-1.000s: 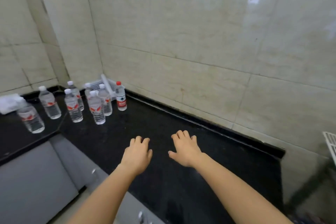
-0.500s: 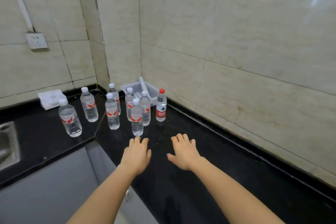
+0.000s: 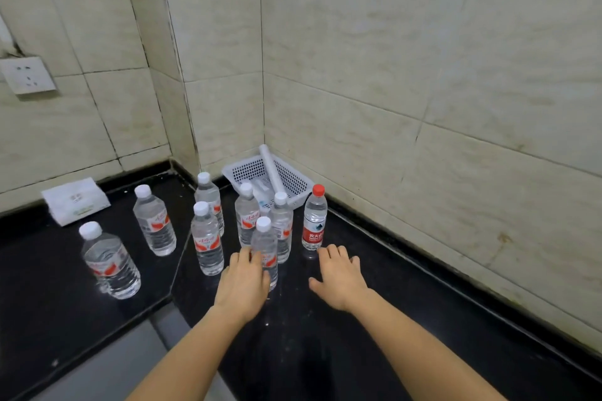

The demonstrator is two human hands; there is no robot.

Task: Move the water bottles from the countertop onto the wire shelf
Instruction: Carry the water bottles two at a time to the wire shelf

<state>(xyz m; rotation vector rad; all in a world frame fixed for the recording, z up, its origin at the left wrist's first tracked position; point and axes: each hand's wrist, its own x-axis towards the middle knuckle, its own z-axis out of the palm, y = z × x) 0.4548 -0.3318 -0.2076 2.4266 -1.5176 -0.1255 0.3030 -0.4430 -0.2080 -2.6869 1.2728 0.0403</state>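
Black polished stone forms the L-shaped countertop (image 3: 358,352), and eight clear water bottles stand upright near its inner corner, where the two tiled walls meet. Seven have white caps and a white label with a red swoosh and red script too small to read; the red-capped bottle (image 3: 314,217), nearest the right wall, wears a red label with white Chinese characters, of which "农夫山" can be made out, under a small dark blue emblem. The nearest white-capped bottle (image 3: 264,251) stands at the front of the cluster, with two more just behind it and two to its left; two others (image 3: 110,260) stand apart along the left arm of the countertop. A white perforated basket (image 3: 247,170) sits tilted in the very corner, with a white tube (image 3: 273,169) lying across it. A white packet (image 3: 75,200) with faint green print, not legible, lies against the left wall's edge, below a white wall socket (image 3: 27,75). The left hand (image 3: 242,283) is flat with fingers loosely together, and its fingertips overlap the lower part of the nearest white-capped bottle; whether they touch it cannot be told. The right hand (image 3: 340,277) is open with fingers spread, palm down, just in front of the red-capped bottle and holding nothing. Compared with half a second ago, both hands are closer to the bottles, which have not shifted, and the view has swung in so that the cluster looks nearer and more central.
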